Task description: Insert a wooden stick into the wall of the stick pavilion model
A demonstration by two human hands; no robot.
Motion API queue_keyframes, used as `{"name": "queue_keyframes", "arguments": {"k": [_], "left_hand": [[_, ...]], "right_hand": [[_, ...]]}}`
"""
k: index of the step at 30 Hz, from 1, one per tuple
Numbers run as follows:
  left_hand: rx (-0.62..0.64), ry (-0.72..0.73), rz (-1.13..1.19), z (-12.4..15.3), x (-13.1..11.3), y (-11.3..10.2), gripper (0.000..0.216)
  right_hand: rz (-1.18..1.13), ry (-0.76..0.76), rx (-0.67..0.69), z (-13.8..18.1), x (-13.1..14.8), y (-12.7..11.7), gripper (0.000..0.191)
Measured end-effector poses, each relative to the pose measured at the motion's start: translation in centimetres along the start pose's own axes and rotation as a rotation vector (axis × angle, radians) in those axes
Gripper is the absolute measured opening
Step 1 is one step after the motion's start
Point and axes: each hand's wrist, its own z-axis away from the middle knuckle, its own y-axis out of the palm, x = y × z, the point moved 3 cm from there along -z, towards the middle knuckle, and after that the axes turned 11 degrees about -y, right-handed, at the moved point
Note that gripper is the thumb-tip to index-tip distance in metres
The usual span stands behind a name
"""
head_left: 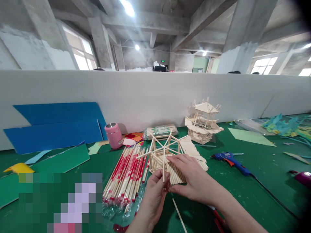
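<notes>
Where the green table (243,194) meets the white partition (145,94) on the left, blue boards (55,127) lean upright, apparently stood there to leave the working surface free. Just right of them a pink cup (114,135) stands near the partition. In front of it a bundle of chopsticks (126,176) in red-and-white sleeves lies fanned on its clear wrapper, close beside the person's left hand (154,194), likely so that stock is within easy reach. That hand pinches a single stick (163,168) between thumb and fingertips, holding it upright against the near edge of the stick frame (167,152), which sits on the table at the centre, directly ahead of the person. The right hand (191,178) lies over the frame's slatted side, fingers loosely spread and resting on it, seemingly to steady it. Behind the frame lies a wrapped packet of sticks (160,131); right of that a finished pavilion model (203,123) stands by the partition, perhaps as a pattern to look at. A blue glue gun (230,160) lies near the right hand, its cord trailing rightward, and paper cutouts (282,124) are scattered at the far right.
</notes>
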Motion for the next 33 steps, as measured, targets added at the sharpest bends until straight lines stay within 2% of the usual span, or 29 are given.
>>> {"name": "queue_keyframes", "arguments": {"k": [20,33], "left_hand": [[-0.011,-0.015,-0.009,-0.01,-0.20,0.00,0.012],[-0.018,-0.024,-0.020,-0.13,-0.15,-0.07,0.008]], "right_hand": [[-0.003,-0.008,-0.015,-0.12,0.23,-0.21,0.057],[-0.022,-0.006,-0.021,-0.51,0.38,-0.23,0.050]]}}
